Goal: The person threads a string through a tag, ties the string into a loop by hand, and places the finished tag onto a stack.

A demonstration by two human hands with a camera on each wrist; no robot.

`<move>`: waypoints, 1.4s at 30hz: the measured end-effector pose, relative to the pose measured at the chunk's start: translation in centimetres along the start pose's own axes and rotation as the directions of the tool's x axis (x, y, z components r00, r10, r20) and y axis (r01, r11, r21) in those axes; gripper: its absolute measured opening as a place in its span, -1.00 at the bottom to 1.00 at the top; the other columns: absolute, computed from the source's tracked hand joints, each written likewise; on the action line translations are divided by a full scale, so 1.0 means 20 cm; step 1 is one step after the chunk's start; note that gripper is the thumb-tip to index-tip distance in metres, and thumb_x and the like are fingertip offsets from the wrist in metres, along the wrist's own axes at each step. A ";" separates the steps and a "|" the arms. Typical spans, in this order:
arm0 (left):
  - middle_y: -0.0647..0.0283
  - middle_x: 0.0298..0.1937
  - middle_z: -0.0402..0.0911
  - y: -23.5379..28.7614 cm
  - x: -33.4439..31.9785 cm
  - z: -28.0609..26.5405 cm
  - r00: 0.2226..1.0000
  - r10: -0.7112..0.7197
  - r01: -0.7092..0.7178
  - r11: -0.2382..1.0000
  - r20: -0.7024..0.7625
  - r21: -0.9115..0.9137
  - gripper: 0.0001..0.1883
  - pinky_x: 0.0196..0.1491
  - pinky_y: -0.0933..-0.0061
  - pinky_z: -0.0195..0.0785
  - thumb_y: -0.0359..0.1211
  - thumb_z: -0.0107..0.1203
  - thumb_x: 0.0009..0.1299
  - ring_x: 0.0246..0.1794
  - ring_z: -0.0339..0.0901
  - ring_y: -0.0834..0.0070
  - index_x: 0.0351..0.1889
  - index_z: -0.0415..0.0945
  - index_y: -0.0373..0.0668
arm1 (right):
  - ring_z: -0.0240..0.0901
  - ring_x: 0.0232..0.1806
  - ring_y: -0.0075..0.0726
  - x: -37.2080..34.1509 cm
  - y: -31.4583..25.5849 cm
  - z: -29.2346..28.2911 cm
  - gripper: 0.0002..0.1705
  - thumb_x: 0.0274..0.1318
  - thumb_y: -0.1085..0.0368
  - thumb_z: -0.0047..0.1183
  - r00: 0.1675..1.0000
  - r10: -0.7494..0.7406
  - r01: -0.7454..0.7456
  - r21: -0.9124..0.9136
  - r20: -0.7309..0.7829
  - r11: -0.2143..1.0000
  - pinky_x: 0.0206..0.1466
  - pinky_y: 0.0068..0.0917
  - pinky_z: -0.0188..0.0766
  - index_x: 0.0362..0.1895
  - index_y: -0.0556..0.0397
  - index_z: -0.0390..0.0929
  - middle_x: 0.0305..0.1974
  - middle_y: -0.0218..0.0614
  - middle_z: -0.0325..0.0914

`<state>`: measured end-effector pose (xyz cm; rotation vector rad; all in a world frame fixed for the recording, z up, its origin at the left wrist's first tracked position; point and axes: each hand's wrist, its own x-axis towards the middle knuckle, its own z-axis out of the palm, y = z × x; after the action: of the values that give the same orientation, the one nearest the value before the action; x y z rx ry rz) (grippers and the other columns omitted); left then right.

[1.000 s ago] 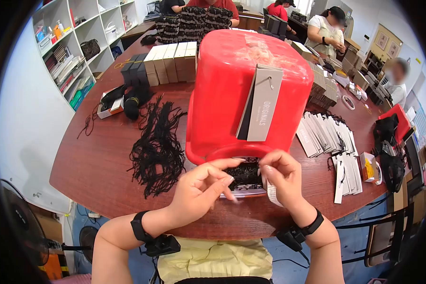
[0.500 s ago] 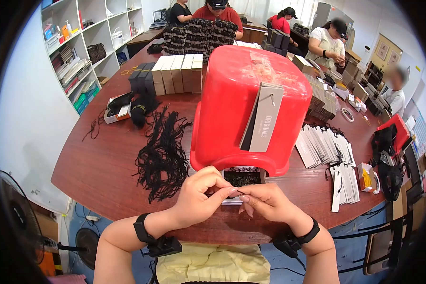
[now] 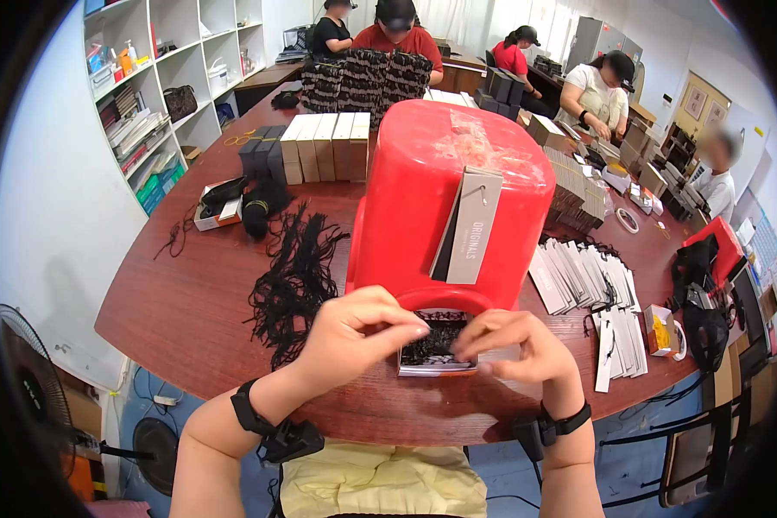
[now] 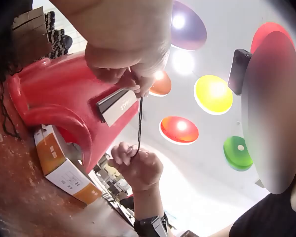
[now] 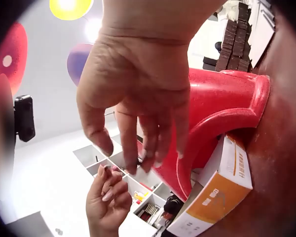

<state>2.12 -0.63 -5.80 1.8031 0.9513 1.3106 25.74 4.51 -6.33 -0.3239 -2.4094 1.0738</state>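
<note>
A: What did your left hand have?

B: Your left hand (image 3: 350, 337) pinched a thin black cord (image 4: 139, 123) between thumb and fingers, and the cord ran down toward your right hand (image 3: 527, 345).

A: And your right?

B: You held it loosely open, thumb and forefinger apart, over the right side of a small white-and-orange cardboard box (image 3: 425, 373). The cord reached those fingers in the left wrist view, though whether they gripped it was hard to tell.

A: Where was the box?

B: In front of you, near the close edge of the reddish-brown wooden table (image 3: 198, 337), at the arched opening of an upturned red plastic tub (image 3: 406, 198). Tangled black cords (image 3: 430, 344) lay inside it.

A: What was on the tub?

B: A bundle of long grey card tags (image 3: 472, 229), the front one printed "ORIGINALS", hung against the side facing you.

A: And around it?

B: To your left lay a loose heap of black knotted cords (image 3: 295, 289). Toward the table's right edge, you had overlapping rows of pale grey tags with black strings (image 3: 565, 276), beside an open little box holding something yellow (image 3: 660, 335).
</note>
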 end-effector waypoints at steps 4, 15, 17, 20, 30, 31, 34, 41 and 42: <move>0.31 -0.55 0.43 0.05 0.01 0.08 0.975 0.100 -0.131 0.981 0.200 0.144 -0.90 -0.52 0.62 0.21 -0.48 0.13 0.06 -0.60 0.35 0.60 -0.43 0.56 -0.19 | 0.15 0.11 -0.25 0.05 -0.07 0.12 -0.14 -0.32 0.23 0.19 0.983 0.152 -0.104 0.365 -0.106 0.925 0.15 -0.36 0.02 0.12 0.20 0.07 0.04 -0.12 0.24; 0.27 -0.50 0.40 -0.07 0.12 0.15 0.972 0.075 -0.001 0.949 -0.222 0.316 -0.81 -0.60 0.64 0.20 -0.40 0.05 0.14 -0.70 0.32 0.66 -0.31 0.44 -0.27 | -0.03 -0.63 -0.79 0.09 -0.01 0.10 -0.67 -0.10 0.38 0.05 0.595 0.337 -0.304 0.184 -0.730 0.935 -0.57 -0.78 -0.01 -0.20 0.20 0.32 -0.67 -0.62 0.10; 0.27 -0.50 0.40 -0.09 0.12 0.15 0.970 0.081 -0.006 0.951 -0.231 0.310 -0.82 -0.60 0.64 0.20 -0.41 0.03 0.15 -0.70 0.32 0.65 -0.30 0.44 -0.28 | -0.14 -0.70 -0.78 0.10 0.04 0.09 -0.68 -0.14 0.37 0.09 0.569 0.269 -0.287 0.119 -0.777 0.951 -0.65 -0.74 -0.12 -0.26 0.21 0.34 -0.75 -0.64 0.00; 0.27 -0.49 0.41 -0.12 0.13 0.15 0.967 0.082 -0.009 0.956 -0.241 0.293 -0.82 -0.60 0.64 0.19 -0.43 0.00 0.16 -0.71 0.32 0.64 -0.28 0.44 -0.28 | -0.14 -0.74 -0.76 0.13 0.03 0.09 -0.73 -0.17 0.35 0.11 0.613 0.274 -0.423 -0.015 -0.741 0.906 -0.68 -0.72 -0.10 -0.33 0.20 0.39 -0.79 -0.62 -0.01; 0.21 -0.51 0.43 -0.14 0.12 0.17 0.962 0.101 -0.030 0.962 -0.255 0.270 -0.79 -0.60 0.57 0.20 -0.42 0.00 0.15 -0.72 0.34 0.56 -0.28 0.45 -0.31 | 0.13 -0.81 -0.61 0.18 0.01 0.10 -0.85 -0.15 0.32 0.09 0.641 0.164 -0.526 -0.274 -0.750 0.805 -0.71 -0.61 0.06 -0.57 0.12 0.42 -0.84 -0.40 0.24; 0.21 -0.51 0.43 -0.14 0.12 0.17 0.962 0.105 -0.033 0.961 -0.253 0.273 -0.79 -0.59 0.56 0.21 -0.41 0.00 0.14 -0.72 0.35 0.54 -0.28 0.45 -0.31 | 0.16 -0.81 -0.58 0.17 0.00 0.11 -0.84 -0.16 0.32 0.10 0.652 0.151 -0.543 -0.319 -0.743 0.777 -0.71 -0.59 0.08 -0.58 0.12 0.42 -0.84 -0.39 0.23; 0.17 -0.46 0.45 -0.13 0.12 0.18 0.964 0.078 -0.009 0.965 -0.253 0.264 -0.78 -0.56 0.55 0.24 -0.38 0.01 0.15 -0.68 0.41 0.51 -0.29 0.45 -0.31 | 0.23 -0.77 -0.63 0.16 -0.03 0.10 -0.83 -0.14 0.32 0.09 0.709 0.144 -0.551 -0.414 -0.690 0.724 -0.69 -0.61 0.11 -0.59 0.14 0.41 -0.82 -0.40 0.27; 0.10 -0.53 0.51 -0.05 0.20 0.14 0.985 0.000 0.022 0.992 -0.170 0.126 -0.76 -0.49 0.58 0.30 -0.31 0.02 0.18 -0.58 0.50 0.46 -0.34 0.45 -0.33 | 0.23 -0.73 -0.71 0.14 -0.08 0.04 -0.79 -0.10 0.33 0.08 0.691 0.445 -0.490 0.084 -0.570 0.868 -0.69 -0.70 0.13 -0.61 0.20 0.39 -0.74 -0.44 0.36; 0.11 -0.57 0.51 -0.03 0.22 0.14 0.988 -0.024 0.050 0.985 -0.154 0.165 -0.74 -0.49 0.59 0.30 -0.28 0.02 0.18 -0.58 0.50 0.48 -0.36 0.45 -0.34 | 0.22 -0.73 -0.72 0.14 -0.07 0.04 -0.79 -0.10 0.33 0.08 0.695 0.428 -0.496 0.046 -0.578 0.867 -0.68 -0.70 0.14 -0.61 0.20 0.39 -0.74 -0.45 0.36</move>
<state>5.61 3.11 -4.99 1.8208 1.2048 1.3954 22.95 4.04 -4.82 -1.1783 -1.8644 0.8575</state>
